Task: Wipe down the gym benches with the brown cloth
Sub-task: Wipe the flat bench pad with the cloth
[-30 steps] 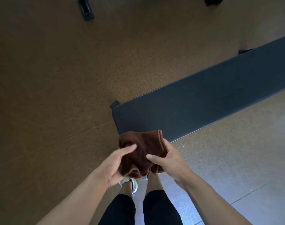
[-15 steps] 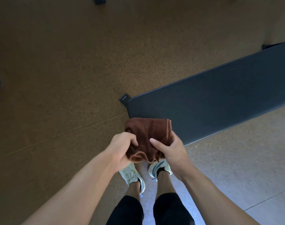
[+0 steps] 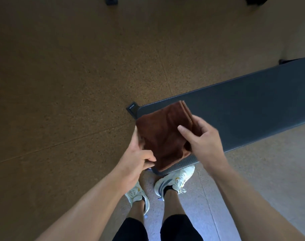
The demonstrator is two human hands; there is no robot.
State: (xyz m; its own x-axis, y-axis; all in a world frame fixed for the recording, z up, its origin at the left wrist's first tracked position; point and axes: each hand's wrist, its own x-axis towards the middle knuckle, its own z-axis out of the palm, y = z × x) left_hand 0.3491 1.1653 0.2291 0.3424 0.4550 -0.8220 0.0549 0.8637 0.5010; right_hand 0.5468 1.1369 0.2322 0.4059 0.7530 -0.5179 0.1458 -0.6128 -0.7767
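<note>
A folded brown cloth [image 3: 164, 134] hangs over the near end of a dark padded gym bench [image 3: 243, 115], which runs from the centre up to the right edge. My left hand [image 3: 139, 159] pinches the cloth's lower left corner with curled fingers. My right hand [image 3: 200, 140] holds the cloth's right side, thumb across the top and fingers behind it. The cloth covers the bench's end corner, and I cannot tell whether it touches the pad.
Speckled cork-brown floor spreads to the left and beyond the bench. A black bench foot [image 3: 131, 108] sticks out by the bench's end. My white trainers [image 3: 174, 181] stand just below the bench. Dark equipment feet [image 3: 111, 0] sit at the top edge.
The bunched cloth has been folded into a flatter square and raised over the bench's end. My view has moved closer to the bench.
</note>
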